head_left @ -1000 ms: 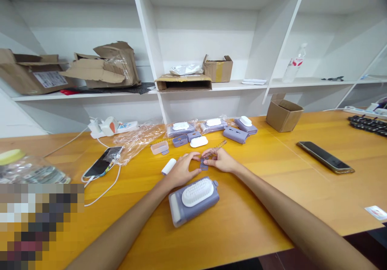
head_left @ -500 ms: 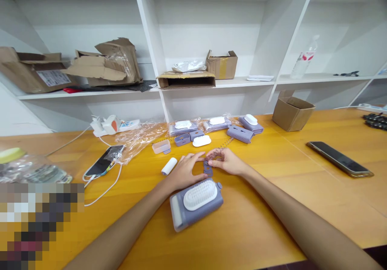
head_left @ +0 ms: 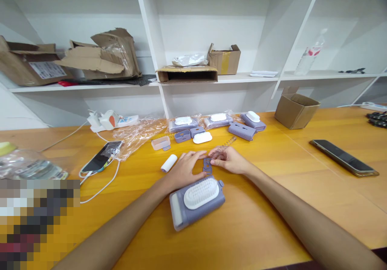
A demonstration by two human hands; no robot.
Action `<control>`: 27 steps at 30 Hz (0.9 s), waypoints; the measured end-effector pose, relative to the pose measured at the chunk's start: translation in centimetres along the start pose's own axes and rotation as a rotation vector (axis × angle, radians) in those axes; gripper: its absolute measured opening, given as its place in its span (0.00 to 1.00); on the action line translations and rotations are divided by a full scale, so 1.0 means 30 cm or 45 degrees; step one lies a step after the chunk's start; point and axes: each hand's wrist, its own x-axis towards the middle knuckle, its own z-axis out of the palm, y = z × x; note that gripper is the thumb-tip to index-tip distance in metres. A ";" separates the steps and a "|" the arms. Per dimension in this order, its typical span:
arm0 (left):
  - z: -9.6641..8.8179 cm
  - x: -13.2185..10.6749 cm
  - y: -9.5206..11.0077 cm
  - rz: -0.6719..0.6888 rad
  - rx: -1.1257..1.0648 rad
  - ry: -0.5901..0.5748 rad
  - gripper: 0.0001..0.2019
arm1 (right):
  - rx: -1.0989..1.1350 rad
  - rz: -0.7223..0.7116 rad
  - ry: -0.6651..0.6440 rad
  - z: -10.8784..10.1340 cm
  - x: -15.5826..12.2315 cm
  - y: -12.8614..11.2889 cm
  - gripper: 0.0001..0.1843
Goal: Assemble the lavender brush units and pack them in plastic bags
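Note:
My left hand [head_left: 186, 169] lies on the table with its fingers stretched out, thumb and forefinger apart on either side of a small flat purple plastic piece [head_left: 207, 167]. Whether it touches that piece is unclear. My right hand [head_left: 230, 160] pinches a thin metal spring [head_left: 227, 144] at the top end of the piece, and the spring's coils stick out up to the right. Just in front sits a purple case with a white bristle brush [head_left: 201, 193] on top and a clear end. A white roller [head_left: 169, 163] rests left of my left hand.
Behind my hands are a clear tray [head_left: 161, 142], small purple cups [head_left: 182, 136], a loose white brush [head_left: 202, 137], a purple shell [head_left: 242, 131] and several more brush cases. A phone [head_left: 343, 157] and cardboard box [head_left: 296, 111] stand right; a charging phone [head_left: 102, 157] lies left.
The view has shifted slightly. Both hands stay almost in place around the purple piece; the spring now shows more clearly above the right hand.

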 end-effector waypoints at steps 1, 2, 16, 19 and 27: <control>0.000 0.000 -0.001 0.000 -0.001 0.003 0.32 | -0.015 -0.003 -0.020 0.003 -0.002 -0.003 0.20; 0.001 0.001 -0.002 0.004 0.000 0.009 0.32 | -0.039 -0.008 -0.044 0.005 -0.005 -0.007 0.19; 0.000 0.007 0.007 -0.002 -0.032 0.008 0.34 | -0.275 -0.079 -0.094 0.005 -0.021 -0.031 0.14; -0.009 0.008 0.011 0.010 -0.061 -0.032 0.34 | -0.274 -0.107 -0.150 -0.011 -0.030 -0.054 0.14; -0.014 0.012 0.009 0.077 -0.169 -0.014 0.20 | -0.355 -0.068 -0.192 -0.042 -0.027 -0.063 0.14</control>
